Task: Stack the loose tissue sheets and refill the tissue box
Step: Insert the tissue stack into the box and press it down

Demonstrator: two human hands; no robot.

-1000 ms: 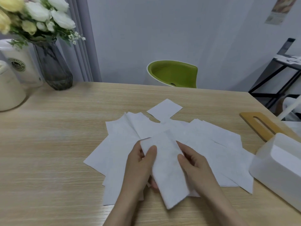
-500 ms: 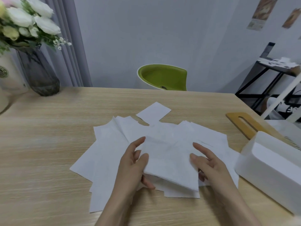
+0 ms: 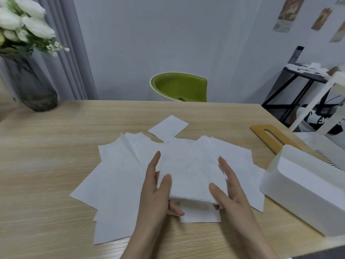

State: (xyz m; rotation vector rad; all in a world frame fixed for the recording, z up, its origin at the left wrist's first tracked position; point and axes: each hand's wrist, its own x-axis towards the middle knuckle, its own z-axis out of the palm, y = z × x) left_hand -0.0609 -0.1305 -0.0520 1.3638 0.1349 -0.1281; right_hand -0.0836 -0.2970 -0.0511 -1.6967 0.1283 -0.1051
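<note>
Pale wood-grain desk [image 3: 46, 174], matt and dry, carries everything. At far left stands a dark glass vase [image 3: 31, 86] of white flowers, well clear of the work. Loose tissue sheets [image 3: 115, 184] — thin, soft, square-cut — lie fanned and overlapping across the middle. The left hand [image 3: 155, 193] and right hand [image 3: 229, 187] bracket a small gathered stack [image 3: 190, 174] from either side, fingers nearly straight along its edges, thumbs on top, lower fingers tucked beneath; this grip appears meant to square the edges. At right, the white plastic tissue box [image 3: 302, 189] sits open, its wooden slotted lid [image 3: 268, 135] laid aside behind it — ready for refilling.
</note>
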